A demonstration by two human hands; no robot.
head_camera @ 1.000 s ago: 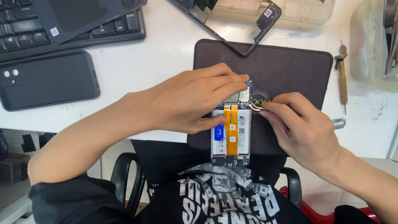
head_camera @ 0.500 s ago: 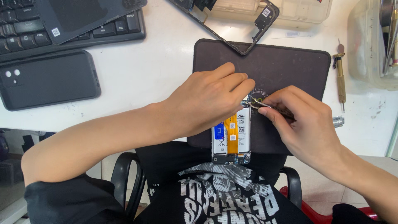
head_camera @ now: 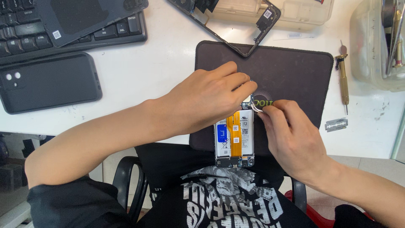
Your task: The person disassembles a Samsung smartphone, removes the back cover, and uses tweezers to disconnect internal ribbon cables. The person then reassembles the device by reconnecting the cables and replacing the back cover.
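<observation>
**Opened phone on the mat**

Phone, back cover off: white battery with blue label, orange flex cable running lengthwise. It lies flat, lengthwise toward the person, on the dark mat's near edge, its upper end hidden by hands.

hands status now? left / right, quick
Left hand: fingers curled down on the top end of the opened phone, pinning it to the dark mat.
Right hand: fingertips pinched at the phone's top edge; what they hold cannot be told.

Sitting on the opened phone's battery near the mat's front edge: blue rectangular label, small white stickers.
</observation>
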